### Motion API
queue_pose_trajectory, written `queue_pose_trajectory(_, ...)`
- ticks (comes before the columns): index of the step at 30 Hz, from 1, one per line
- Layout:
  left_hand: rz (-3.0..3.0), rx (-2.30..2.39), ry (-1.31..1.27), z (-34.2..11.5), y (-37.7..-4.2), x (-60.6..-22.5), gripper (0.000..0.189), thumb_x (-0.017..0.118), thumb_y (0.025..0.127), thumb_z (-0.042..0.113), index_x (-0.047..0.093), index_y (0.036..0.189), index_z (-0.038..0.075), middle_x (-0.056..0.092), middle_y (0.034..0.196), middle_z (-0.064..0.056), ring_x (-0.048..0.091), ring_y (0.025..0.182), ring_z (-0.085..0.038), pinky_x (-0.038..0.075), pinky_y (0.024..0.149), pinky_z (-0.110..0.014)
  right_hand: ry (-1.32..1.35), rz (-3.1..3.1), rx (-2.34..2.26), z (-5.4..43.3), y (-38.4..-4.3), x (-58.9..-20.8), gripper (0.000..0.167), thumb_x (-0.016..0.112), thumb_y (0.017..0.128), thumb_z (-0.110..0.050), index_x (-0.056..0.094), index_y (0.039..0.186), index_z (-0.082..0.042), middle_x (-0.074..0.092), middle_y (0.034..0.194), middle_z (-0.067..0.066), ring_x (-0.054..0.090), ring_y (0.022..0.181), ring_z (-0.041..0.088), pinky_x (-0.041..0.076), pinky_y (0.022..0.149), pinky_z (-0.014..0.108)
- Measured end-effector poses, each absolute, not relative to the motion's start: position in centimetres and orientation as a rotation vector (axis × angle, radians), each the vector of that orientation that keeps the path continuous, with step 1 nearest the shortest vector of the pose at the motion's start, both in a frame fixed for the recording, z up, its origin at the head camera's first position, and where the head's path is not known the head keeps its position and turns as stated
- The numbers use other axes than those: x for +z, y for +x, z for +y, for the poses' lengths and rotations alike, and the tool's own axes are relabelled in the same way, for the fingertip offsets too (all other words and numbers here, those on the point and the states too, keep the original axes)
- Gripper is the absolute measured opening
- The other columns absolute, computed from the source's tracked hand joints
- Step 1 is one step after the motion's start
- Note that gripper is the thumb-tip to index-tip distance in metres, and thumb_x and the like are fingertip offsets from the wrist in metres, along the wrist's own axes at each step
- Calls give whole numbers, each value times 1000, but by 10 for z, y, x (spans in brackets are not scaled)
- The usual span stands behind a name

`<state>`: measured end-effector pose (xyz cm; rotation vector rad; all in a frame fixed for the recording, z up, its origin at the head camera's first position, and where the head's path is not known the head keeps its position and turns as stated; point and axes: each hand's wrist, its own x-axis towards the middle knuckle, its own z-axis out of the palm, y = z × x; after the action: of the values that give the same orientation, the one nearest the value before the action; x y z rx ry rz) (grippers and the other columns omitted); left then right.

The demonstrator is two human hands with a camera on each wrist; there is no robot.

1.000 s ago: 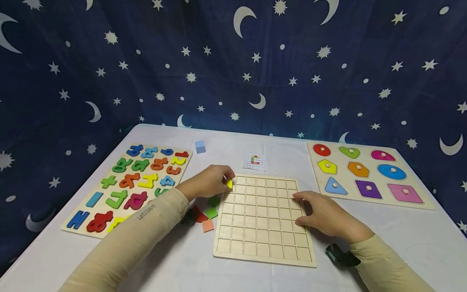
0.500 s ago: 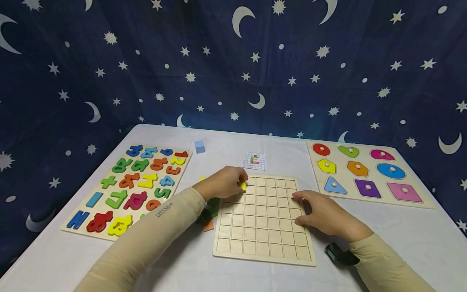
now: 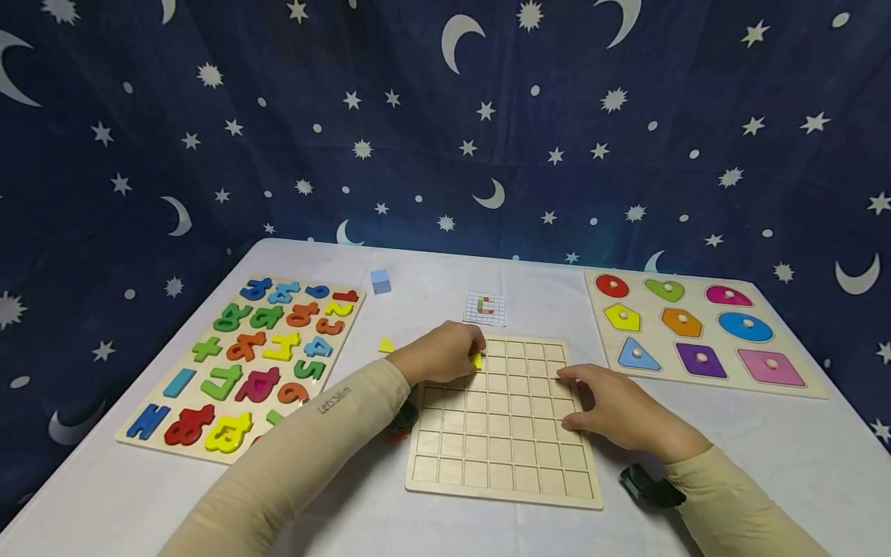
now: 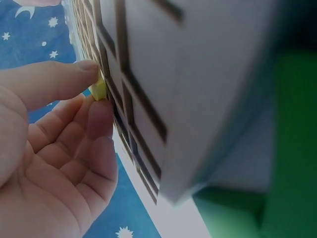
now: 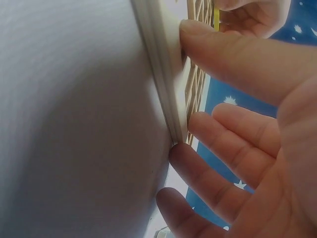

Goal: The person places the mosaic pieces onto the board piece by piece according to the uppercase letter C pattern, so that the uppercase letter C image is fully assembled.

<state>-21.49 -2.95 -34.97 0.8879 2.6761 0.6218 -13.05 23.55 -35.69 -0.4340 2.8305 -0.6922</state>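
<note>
My left hand (image 3: 445,352) pinches a small yellow tile (image 3: 476,361) between thumb and fingers. It is over the far left part of the wooden grid board (image 3: 511,449), in the top rows. In the left wrist view the yellow tile (image 4: 100,90) sits right at the grid lines. At the board's right edge rests my right hand (image 3: 619,406), thumb and fingers spread and touching the rim. The right wrist view has the thumb (image 5: 198,29) on the board's side. Behind the board lies a card (image 3: 485,309) printed with a coloured grid pattern.
To the left is a number puzzle board (image 3: 179,410); to the right, a knobbed shape puzzle board (image 3: 654,363). A blue cube (image 3: 380,281) stands at the back. A yellow piece (image 3: 386,345) lies beside the left sleeve, which covers other loose pieces.
My left hand has carried the yellow tile rightward from the board's left rim further over its top rows. The forearm now covers the loose coloured tiles. My right hand stays in place.
</note>
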Motion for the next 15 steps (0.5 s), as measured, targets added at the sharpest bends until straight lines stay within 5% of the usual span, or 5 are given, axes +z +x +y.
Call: queue_pose_trajectory(15, 2702, 593, 883, -24, -214, -348, 15, 74, 87, 2, 66, 100, 4, 57, 79, 0, 53, 75, -15, 45, 71, -27, -436, 2842, -685, 236, -131, -359, 67, 87, 78, -24, 58, 134, -2, 58, 135, 17, 51, 126, 38, 38, 104, 57)
